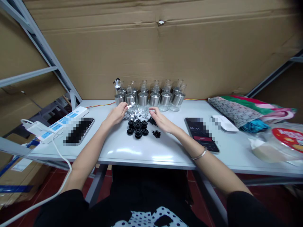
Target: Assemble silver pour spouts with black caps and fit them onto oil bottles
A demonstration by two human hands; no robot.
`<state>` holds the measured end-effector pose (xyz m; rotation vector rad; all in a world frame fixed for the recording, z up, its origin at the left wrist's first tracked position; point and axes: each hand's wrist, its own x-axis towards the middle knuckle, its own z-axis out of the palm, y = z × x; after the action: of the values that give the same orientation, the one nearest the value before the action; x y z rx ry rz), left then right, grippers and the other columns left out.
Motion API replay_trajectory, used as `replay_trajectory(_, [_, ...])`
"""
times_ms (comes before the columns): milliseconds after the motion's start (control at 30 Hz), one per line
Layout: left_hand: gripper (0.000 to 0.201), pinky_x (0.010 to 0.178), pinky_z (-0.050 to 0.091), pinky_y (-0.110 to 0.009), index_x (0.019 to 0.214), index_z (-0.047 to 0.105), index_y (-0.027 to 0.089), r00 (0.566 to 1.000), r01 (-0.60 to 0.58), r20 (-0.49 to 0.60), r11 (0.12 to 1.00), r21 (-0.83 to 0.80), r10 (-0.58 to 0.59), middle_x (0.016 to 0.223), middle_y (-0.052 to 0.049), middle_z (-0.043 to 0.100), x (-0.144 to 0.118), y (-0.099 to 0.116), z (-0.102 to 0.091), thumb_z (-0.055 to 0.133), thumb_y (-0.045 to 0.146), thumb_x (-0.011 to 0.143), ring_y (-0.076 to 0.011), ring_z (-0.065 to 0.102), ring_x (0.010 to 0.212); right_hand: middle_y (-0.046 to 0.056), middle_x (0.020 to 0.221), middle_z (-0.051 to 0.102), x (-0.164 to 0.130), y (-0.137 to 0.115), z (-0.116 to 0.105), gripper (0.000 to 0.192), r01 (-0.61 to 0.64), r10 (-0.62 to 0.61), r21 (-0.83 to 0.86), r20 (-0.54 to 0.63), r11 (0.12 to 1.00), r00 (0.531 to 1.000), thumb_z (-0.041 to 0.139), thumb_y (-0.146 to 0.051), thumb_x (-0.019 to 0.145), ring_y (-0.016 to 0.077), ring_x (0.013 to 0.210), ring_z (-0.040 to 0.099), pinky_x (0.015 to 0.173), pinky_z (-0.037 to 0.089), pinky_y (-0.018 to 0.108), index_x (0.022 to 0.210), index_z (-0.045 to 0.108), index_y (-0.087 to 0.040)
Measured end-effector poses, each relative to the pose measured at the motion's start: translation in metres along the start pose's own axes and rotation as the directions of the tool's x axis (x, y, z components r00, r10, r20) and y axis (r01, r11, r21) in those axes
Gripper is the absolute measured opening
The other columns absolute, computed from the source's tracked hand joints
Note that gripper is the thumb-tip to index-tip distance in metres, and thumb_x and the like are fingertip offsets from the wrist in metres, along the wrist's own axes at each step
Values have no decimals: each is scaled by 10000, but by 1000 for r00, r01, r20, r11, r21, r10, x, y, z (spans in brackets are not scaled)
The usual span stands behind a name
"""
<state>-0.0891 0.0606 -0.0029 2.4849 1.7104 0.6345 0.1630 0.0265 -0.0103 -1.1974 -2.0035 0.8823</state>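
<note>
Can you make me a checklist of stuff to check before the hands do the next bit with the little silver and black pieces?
1. Left hand has a part: ok, its fingertips pinch a small silver metal piece.
2. Right hand free: cannot tell, it rests on the pile of small silver pieces, fingers curled.
3. Round black rubber caps within reach: ok, clustered between both hands.
4. Tiny black bits handy: ok, beside the right wrist.
5. Row of glass bottles with steel collars upright: ok, standing behind the pile.
6. Dark phone out of the way: ok, lying apart to the right.
</note>
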Motion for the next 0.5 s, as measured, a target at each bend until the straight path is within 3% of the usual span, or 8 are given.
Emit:
replay_trajectory(67, [366,810,439,-348,1062,490,194,999,-27,-31,1000,-6,27,1062,-88,558,1,0,0,208,403,959,-218,556,921,196,1406,433,1,2,3,626,2,0,-130,16,992,1000,260,-597,903,296,1316,387,1068,231,514,1360,293,-169])
replay_trajectory(167, [362,812,436,-345,1032,499,191,998,-30,-57,999,-24,29,990,-72,566,2,-1,0,208,395,959,-212,552,898,202,1411,433,4,4,8,666,-4,19,-264,57,965,998,252,-589,910,331,1343,345,1057,189,567,1427,219,-172])
replay_trajectory(300, [358,779,434,-332,1004,491,190,996,-28,-84,993,-118,18,913,-56,584,2,0,0,212,410,959,-201,560,839,196,1390,466,5,4,12,666,35,3,-273,138,961,990,232,-579,921,304,1344,360,1054,207,552,1455,170,-186])
replay_trajectory(500, [342,742,434,-314,1002,498,181,998,-58,-46,984,-168,51,880,-47,598,1,2,3,240,402,959,-193,565,809,179,1362,507,8,4,15,645,86,-45,-300,140,950,989,293,-550,924,286,1336,378,1055,218,538,1453,205,-190])
